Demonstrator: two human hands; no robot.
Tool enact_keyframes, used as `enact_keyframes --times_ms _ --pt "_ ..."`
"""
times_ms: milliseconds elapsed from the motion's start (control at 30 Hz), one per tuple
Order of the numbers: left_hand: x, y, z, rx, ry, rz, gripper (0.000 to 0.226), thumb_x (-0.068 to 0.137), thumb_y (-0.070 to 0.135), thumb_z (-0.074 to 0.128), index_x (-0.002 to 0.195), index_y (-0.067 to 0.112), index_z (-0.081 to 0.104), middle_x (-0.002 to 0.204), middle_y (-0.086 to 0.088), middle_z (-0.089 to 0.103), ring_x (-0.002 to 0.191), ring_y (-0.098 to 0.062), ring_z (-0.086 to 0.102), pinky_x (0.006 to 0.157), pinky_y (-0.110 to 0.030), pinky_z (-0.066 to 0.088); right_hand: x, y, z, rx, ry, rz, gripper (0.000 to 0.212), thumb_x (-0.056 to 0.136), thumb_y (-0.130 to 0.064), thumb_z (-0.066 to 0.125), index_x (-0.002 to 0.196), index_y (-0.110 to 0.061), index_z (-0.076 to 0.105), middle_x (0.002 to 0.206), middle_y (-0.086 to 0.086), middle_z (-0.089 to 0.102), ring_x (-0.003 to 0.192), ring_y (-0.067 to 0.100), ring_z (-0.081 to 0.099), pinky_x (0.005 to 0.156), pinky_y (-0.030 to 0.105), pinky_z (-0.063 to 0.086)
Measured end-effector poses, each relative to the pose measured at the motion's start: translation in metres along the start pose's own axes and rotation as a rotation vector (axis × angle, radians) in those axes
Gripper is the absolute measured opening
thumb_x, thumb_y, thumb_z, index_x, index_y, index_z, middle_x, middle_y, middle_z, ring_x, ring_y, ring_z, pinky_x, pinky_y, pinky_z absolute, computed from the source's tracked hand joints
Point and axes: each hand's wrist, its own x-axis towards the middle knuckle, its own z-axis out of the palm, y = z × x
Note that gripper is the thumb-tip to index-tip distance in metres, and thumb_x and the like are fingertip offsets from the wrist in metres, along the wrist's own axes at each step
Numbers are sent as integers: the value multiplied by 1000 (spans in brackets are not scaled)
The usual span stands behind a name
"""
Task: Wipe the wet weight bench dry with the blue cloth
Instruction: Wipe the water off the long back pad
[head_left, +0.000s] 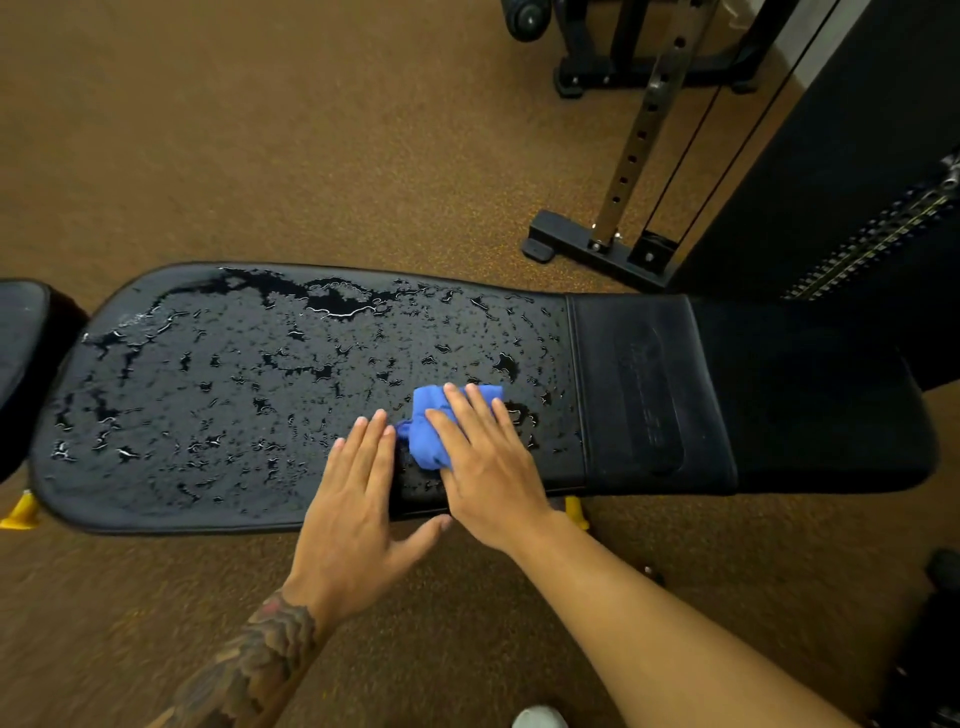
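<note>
Operator: Forearms first: the tattooed left forearm (249, 660) and the bare right forearm (649, 613) both reach forward over the near edge of the weight bench (208, 374). Confirm the status of the hands.

Inspector: Both hands lie flat with fingers straight; neither grips anything. The right hand (483, 462) presses down on the blue cloth (428, 421), which sits bunched on the near right part of the wet pad, close to the seam. The left hand (358, 499) rests on the pad just beside the cloth. Whether its fingertips touch the fabric cannot be told.

Operator: Reason for that arrangement?

Inspector: Judged purpose: a flat palm spreads pressure over the bunched fabric, so it blots rather than skims. The left hand probably braces the body over the low pad.

Operator: Progress?

Inspector: Early. Beads and streaks cover nearly the whole pad, with a larger pool (337, 301) along the far edge. The end section (639, 389) past the seam looks dry.

Operator: Next requirement?

Inspector: Long strokes leftward, most likely. The cloth is small against the wetted area, so it may saturate and need refolding. Water pushed over the edge would land on the floor (260, 130).
</note>
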Motion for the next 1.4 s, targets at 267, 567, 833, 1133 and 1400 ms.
enact_keyframes --times_ms 267,567,833,1133,1400 --pt "17 -4 -13 -76 -15 132 94 85 59 52 150 -1 23 161 -13 16 150 -25 11 120 -45 15 -1 8 -14 41 -159 -52 77 90 -37 52 151 -12 13 160 7 1 147 21 -7 120 42 -1" --pt "67 20 -6 -31 -174 431 91 85 63 52 150 5 28 159 -13 20 149 -22 14 120 -40 15 -30 48 -39 152 -95 29 90 82 -48 52 152 -11 9 160 3 4 147 14 -3 120 40 7" --pt "71 25 3 102 -262 354 70 93 63 28 142 16 48 152 -13 38 140 -35 35 111 -53 34 -96 85 -63 -67 22 266 93 85 -70 37 152 -12 7 161 4 0 147 17 -5 119 41 6" --pt "70 25 6 68 -287 333 75 93 67 22 142 15 48 153 -13 37 142 -35 32 112 -55 31 -97 121 -59 -239 -75 365 96 83 -79 15 151 -13 4 160 6 -1 147 21 -6 119 45 4" --pt "70 41 12 40 -232 364 65 94 57 36 137 11 53 148 -15 44 139 -39 36 108 -58 37 -98 124 -54 -234 -39 355 93 85 -76 22 151 -11 11 160 8 6 147 23 0 119 47 10"
